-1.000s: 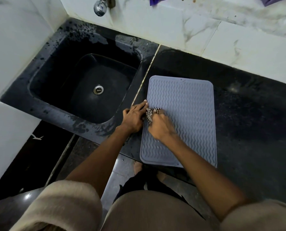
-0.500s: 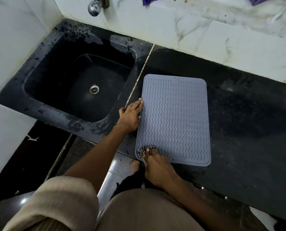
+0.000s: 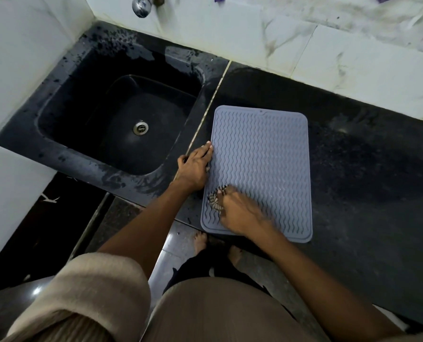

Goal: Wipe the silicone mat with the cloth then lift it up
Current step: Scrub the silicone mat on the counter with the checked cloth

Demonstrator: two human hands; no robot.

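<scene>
The mat (image 3: pixel 262 169) is a grey-blue rectangle with rounded corners and wavy ridges, lying flat on the dark desk (image 3: pixel 366 169) just right of the sink, its near edge at the desk's front. The cloth (image 3: pixel 214 199), small, crumpled and dark-and-light striped, sits on the mat's near left corner.

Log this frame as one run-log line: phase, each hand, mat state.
phase: wiping | right hand: presses striped cloth on mat's near-left corner | left hand: flat on left edge | silicone mat: flat on counter, not lifted
</scene>
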